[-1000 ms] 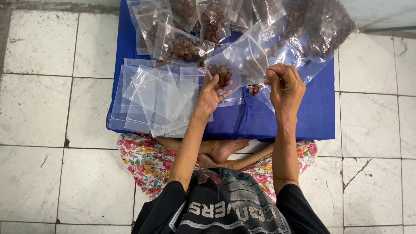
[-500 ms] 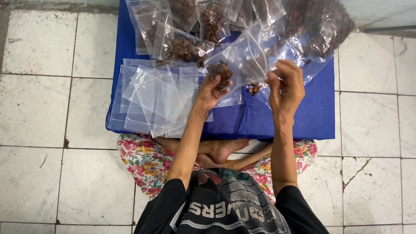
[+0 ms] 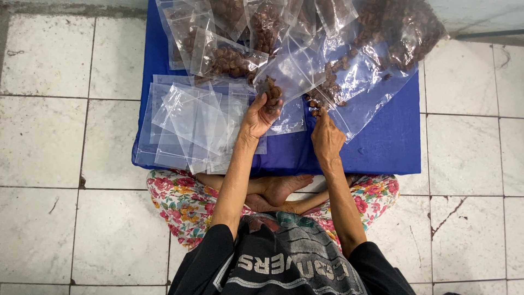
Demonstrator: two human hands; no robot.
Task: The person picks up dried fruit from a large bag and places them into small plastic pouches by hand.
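Even, soft daylight — shadows faint; glare on clear plastic bags (image 3: 349,82); focus sharp throughout.

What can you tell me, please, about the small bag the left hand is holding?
The small bag is clear, thin plastic, creased and glossy. It lies tilted above the blue mat, mouth toward the left hand, which pinches its lower edge. A few brown, lumpy pieces sit at that end; the rest looks empty.

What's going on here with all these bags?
A person sits cross-legged on a tiled floor at a blue mat. The left hand holds a small clear bag with a few brown pieces in it. The right hand reaches into the big bag of brown pieces. Empty bags lie to the left; filled bags lie beyond.
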